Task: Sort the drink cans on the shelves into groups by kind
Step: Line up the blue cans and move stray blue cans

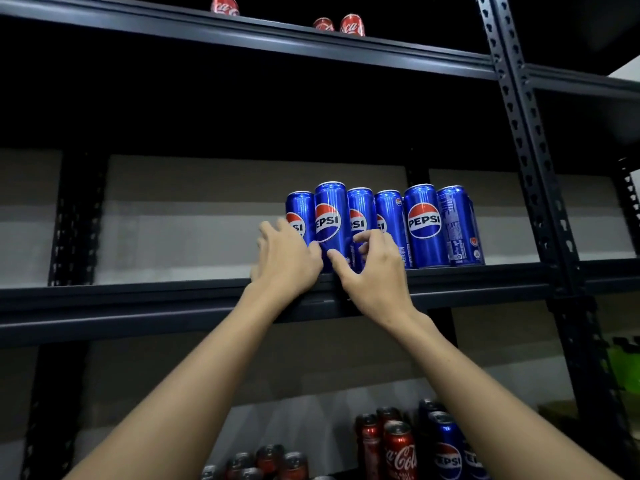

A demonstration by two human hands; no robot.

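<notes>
Several blue Pepsi cans (424,225) stand in a tight group on the middle shelf (138,299). My left hand (287,261) grips the leftmost Pepsi can (300,209), fingers on its left side and thumb against the taller front can (329,216). My right hand (375,271) holds the third Pepsi can (360,211) low down, its thumb touching the front can and its fingers curled over from the right. Three red Coca-Cola cans (352,25) stand on the top shelf. On the bottom shelf, red Coca-Cola cans (400,452) and Pepsi cans (446,448) are mixed.
A dark perforated upright (530,168) rises to the right of the Pepsi group. Left of the cans the middle shelf is bare up to another upright (74,216). A green object (623,362) sits beyond the rack at the far right.
</notes>
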